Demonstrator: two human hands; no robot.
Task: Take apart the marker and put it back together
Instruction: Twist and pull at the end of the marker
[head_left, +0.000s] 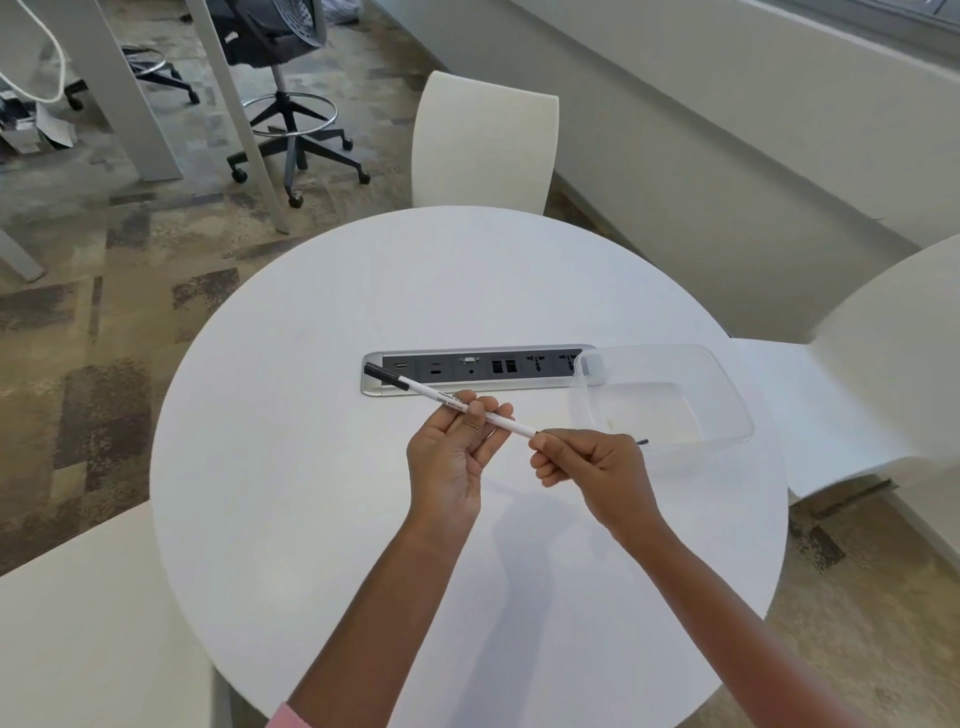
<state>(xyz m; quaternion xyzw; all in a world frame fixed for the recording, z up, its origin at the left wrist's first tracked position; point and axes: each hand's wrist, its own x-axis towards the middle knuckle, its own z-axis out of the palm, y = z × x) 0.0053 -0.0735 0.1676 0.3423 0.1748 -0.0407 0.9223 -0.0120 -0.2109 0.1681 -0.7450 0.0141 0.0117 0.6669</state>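
A thin white marker (441, 401) with black print and a black cap at its far left end is held above the round white table (322, 493). My left hand (451, 457) pinches the barrel near its middle, palm up. My right hand (592, 467) is closed around the marker's right end, hiding that end. A small dark tip (643, 442) pokes out past the right side of my right hand; I cannot tell what part it is.
A clear plastic container (675, 400) stands just right of my hands. A power and data socket strip (478, 370) is set into the table behind the marker. White chairs (485, 143) surround the table; an office chair (291, 130) stands farther back.
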